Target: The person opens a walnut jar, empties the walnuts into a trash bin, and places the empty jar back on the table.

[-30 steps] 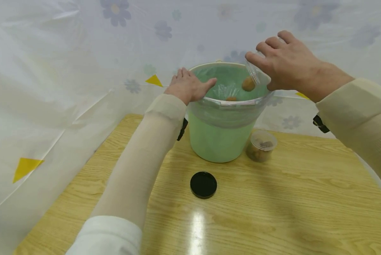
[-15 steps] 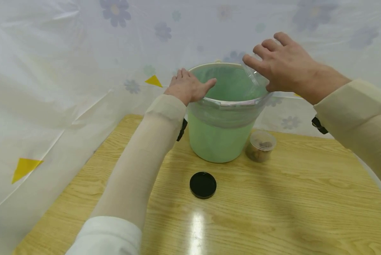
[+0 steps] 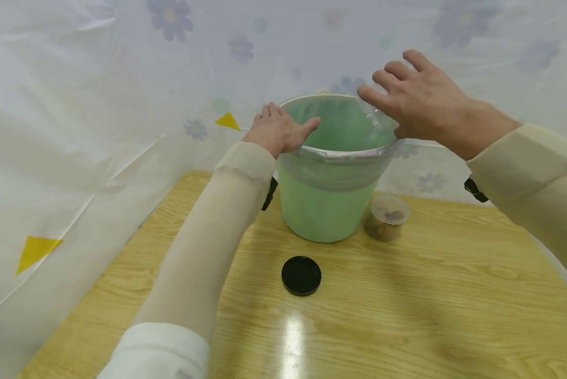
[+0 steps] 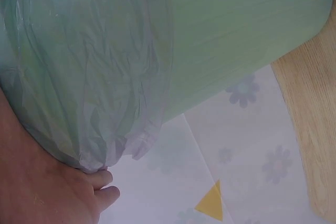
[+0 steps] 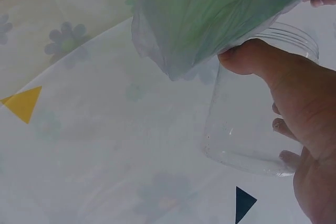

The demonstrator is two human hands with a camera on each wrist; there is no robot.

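Note:
A green bucket (image 3: 328,210) lined with a clear plastic bag (image 4: 89,66) stands at the back of the wooden table (image 3: 406,305). My left hand (image 3: 278,129) holds its left rim, thumb across the edge and fingers down the outer wall (image 4: 47,187). My right hand (image 3: 416,100) grips a clear plastic jar (image 5: 252,129), tipped on its side over the bucket's right rim. The jar (image 3: 375,113) looks empty. What lies inside the bucket is hidden from the head view.
A black round lid (image 3: 301,275) lies on the table in front of the bucket. A small clear tub with brown pieces (image 3: 387,217) stands at the bucket's right foot. A flowered plastic sheet (image 3: 98,105) hangs behind and to the left.
One second ago brown pieces were dropping from the tipped jar into the bucket; none are in the air now. Both hands have barely moved.

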